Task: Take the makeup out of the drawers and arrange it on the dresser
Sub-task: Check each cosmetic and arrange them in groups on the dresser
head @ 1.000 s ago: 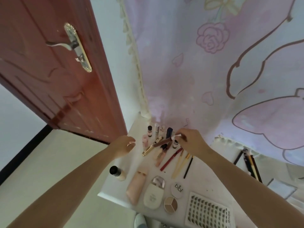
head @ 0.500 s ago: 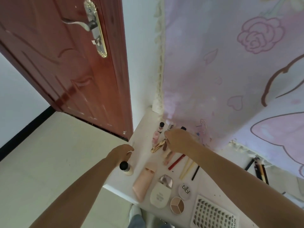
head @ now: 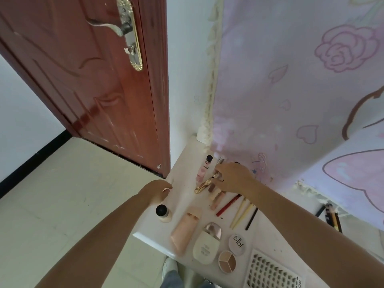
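Observation:
Makeup lies in rows on the white dresser top. My right hand rests over the far row, fingertips pinching the upper end of a gold tube that lies slanted on the surface. Beside it stand or lie a pink tube with a black cap and brown-tipped lipsticks. My left hand hovers by the dresser's left edge, loosely curled, holding nothing, just above a small bottle with a black cap. Nearer me lie a peach tube, a cream compact and pencils.
A red-brown door stands open at the left. A pink printed curtain hangs over the dresser's back edge. A round white pot, a three-shade palette and a lash tray sit at the near edge. More pencils lie far right.
The view has swung left and down. My right hand moved from holding a dark stick above the row to pinching the gold tube. My left hand drifted slightly toward the small bottle.

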The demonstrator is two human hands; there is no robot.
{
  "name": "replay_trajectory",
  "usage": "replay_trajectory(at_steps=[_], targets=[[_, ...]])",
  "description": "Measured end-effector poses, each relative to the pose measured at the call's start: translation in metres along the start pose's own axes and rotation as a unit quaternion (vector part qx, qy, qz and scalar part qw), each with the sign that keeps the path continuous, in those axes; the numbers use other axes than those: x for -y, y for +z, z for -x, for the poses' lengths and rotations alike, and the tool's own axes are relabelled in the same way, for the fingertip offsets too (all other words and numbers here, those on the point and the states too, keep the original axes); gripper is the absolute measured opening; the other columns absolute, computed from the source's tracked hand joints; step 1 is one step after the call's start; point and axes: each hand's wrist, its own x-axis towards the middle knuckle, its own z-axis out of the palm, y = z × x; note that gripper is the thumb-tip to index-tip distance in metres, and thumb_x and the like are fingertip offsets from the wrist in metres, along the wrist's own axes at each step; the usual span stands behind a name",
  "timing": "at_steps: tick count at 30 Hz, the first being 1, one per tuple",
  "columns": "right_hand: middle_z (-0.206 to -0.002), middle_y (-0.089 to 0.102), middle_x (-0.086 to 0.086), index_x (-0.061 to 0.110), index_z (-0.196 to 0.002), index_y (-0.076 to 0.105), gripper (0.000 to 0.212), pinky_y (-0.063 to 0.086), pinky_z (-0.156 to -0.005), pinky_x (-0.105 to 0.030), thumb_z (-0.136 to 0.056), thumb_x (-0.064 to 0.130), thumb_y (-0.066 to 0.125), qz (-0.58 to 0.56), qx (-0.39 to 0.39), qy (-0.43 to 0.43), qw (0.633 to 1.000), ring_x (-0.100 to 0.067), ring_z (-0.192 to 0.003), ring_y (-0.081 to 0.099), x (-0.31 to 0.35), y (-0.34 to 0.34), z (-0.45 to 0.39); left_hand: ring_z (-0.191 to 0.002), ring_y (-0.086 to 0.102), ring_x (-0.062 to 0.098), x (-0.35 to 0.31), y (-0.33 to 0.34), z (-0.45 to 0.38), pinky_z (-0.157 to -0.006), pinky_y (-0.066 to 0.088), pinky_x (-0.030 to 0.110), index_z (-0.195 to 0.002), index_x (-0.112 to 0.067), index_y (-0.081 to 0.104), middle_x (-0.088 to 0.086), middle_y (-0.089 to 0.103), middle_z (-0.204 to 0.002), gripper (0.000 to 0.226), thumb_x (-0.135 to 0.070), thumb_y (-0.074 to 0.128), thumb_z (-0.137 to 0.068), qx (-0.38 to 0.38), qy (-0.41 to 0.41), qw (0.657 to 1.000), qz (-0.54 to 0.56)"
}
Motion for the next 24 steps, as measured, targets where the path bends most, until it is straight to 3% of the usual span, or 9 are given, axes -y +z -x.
replay_trajectory(at_steps=[5, 7, 11, 14, 17, 20, 24], targets=[[-0.086, 0.057, 0.0, 0.015, -0.095, 0.055, 0.033, 0.043, -0.068, -0.028, -0.092, 0.043, 0.038, -0.05, -0.032, 0.004, 0.998, -0.021, -0.086, 0.058, -0.01, -0.006, 0.016, -0.127, 0.04, 0.012, -0.026, -0.024, 0.005, -0.095, 0.025, 0.014, -0.127, -0.016, 0.05, -0.002, 0.048, -0.136, 0.034, -0.017, 0.038, -0.096, -0.045, 0.053, 0.997, -0.03], [-0.079, 0.054, 0.004, 0.018, -0.082, 0.052, 0.029, 0.043, -0.066, -0.027, -0.094, 0.039, 0.036, -0.082, -0.059, 0.022, 0.995, -0.019, -0.078, 0.054, -0.024, -0.007, 0.031, -0.123, 0.045, 0.015, -0.044, -0.036, 0.01, -0.096, 0.031, 0.019, -0.124, -0.013, 0.054, 0.0, 0.052, -0.131, 0.033, -0.015, 0.038, -0.095, -0.085, 0.104, 0.989, -0.06], [-0.103, 0.06, -0.006, 0.01, -0.103, 0.057, 0.029, 0.041, -0.075, -0.025, -0.094, 0.031, 0.039, -0.122, -0.089, 0.103, 0.983, -0.019, -0.09, 0.054, -0.074, 0.008, 0.076, -0.109, 0.055, 0.028, -0.097, -0.055, 0.016, -0.093, 0.044, 0.035, -0.112, -0.005, 0.062, 0.01, 0.062, -0.114, 0.027, -0.009, 0.046, -0.09, -0.154, 0.248, 0.952, -0.092], [-0.115, 0.057, -0.008, 0.009, -0.114, 0.055, 0.031, 0.039, -0.084, -0.028, -0.094, 0.028, 0.04, -0.117, -0.093, 0.193, 0.97, -0.023, -0.106, 0.053, -0.112, 0.028, 0.113, -0.109, 0.055, 0.029, -0.151, -0.051, 0.008, -0.096, 0.041, 0.035, -0.112, -0.001, 0.061, 0.015, 0.061, -0.115, 0.027, -0.008, 0.048, -0.089, -0.163, 0.33, 0.923, -0.111], [-0.121, 0.056, -0.008, 0.01, -0.118, 0.054, 0.032, 0.038, -0.09, -0.029, -0.094, 0.027, 0.041, -0.131, -0.075, 0.276, 0.949, -0.023, -0.112, 0.052, -0.144, 0.046, 0.149, -0.12, 0.045, 0.022, -0.213, -0.03, -0.009, -0.102, 0.03, 0.029, -0.122, -0.005, 0.054, 0.01, 0.053, -0.128, 0.033, -0.014, 0.041, -0.093, -0.124, 0.379, 0.906, -0.14], [-0.115, 0.061, -0.011, 0.008, -0.109, 0.059, 0.027, 0.041, -0.084, -0.029, -0.093, 0.023, 0.043, -0.176, -0.073, 0.359, 0.914, -0.026, -0.107, 0.055, -0.169, 0.062, 0.179, -0.124, 0.04, 0.022, -0.268, -0.001, -0.029, -0.104, 0.029, 0.033, -0.128, -0.005, 0.047, 0.012, 0.046, -0.134, 0.038, -0.015, 0.035, -0.093, -0.062, 0.403, 0.887, -0.218], [-0.113, 0.062, -0.013, 0.008, -0.105, 0.062, 0.024, 0.042, -0.085, -0.028, -0.091, 0.019, 0.045, -0.224, -0.061, 0.431, 0.872, -0.027, -0.106, 0.057, -0.196, 0.084, 0.202, -0.133, 0.027, 0.022, -0.305, 0.048, -0.052, -0.107, 0.022, 0.034, -0.133, -0.003, 0.035, 0.014, 0.03, -0.144, 0.041, -0.02, 0.033, -0.095, 0.017, 0.38, 0.884, -0.272]])
